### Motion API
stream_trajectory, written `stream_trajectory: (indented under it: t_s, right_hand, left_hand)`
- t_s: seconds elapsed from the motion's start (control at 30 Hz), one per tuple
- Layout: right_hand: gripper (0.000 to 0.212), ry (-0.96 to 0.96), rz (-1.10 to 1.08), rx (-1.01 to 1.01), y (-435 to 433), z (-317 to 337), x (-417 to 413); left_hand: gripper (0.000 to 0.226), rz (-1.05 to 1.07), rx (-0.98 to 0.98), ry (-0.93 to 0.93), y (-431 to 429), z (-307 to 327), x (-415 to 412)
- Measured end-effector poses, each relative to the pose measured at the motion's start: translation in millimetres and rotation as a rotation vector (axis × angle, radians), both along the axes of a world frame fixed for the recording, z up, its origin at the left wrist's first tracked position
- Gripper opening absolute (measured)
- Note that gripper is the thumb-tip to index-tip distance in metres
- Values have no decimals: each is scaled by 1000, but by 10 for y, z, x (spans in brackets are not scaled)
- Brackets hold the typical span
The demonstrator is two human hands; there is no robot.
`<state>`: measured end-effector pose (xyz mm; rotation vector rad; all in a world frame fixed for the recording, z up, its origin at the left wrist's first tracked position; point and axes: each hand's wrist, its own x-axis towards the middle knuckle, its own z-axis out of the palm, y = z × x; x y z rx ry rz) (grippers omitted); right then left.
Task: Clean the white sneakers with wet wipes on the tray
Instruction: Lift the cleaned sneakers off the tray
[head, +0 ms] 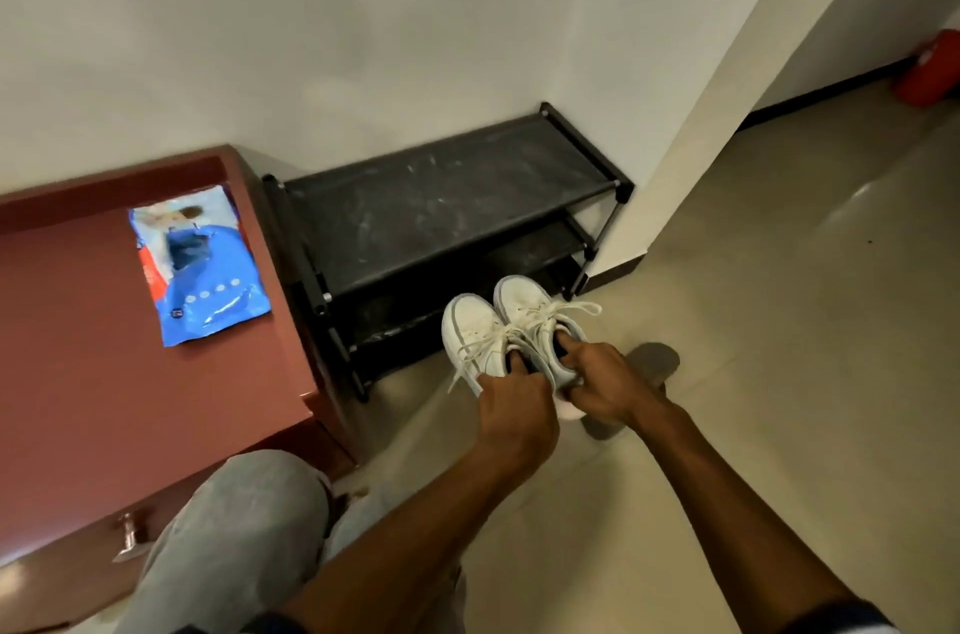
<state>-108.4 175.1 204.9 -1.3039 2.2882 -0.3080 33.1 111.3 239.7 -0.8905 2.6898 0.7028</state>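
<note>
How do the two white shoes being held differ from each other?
The left sneaker is gripped by the left hand; the right sneaker by the right hand. The right sneaker's toe reaches nearer the black shoe rack, and its lace loop flares out sideways, while the left sneaker's lace dangles down. Both are white, laced, side by side, toes pointing away.

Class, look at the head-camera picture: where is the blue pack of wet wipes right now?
The blue wet wipes pack lies flat on the reddish-brown cabinet top at the left of the view, beside the black shoe rack.
</note>
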Motion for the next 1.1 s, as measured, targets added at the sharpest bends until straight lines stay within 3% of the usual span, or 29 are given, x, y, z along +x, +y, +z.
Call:
stream_trajectory:
  t_s: [0.27,0.57,0.67,0.83,1.0,1.1]
  right_hand:
    - [78,18,-15,-63,-728,-605,-583]
    - [58,110,111,-49,-1474,-1093,-987]
    - [41,167,165,-42,-1647,-1170,-1020]
    - [32,208,149,-34,-1852,-1254,-1012]
    - [53,221,136,-63,-1932,-1284,-1040]
    - [54,242,107,-31,-1992,-1262,-1019]
  left_hand:
    - [38,-10,-90,-62,-782,-570,-603]
    - [27,213,-92,54,-1516,-1117,-998]
    - [26,219,-138,31,-1632,-1278,-993]
    - [26,198,-187,7,-1720,-1418,-1065]
    - [25,208,-221,41,-1771,-1526,-1133]
    - [25,218,-238,67,-1786,-1562,-1153]
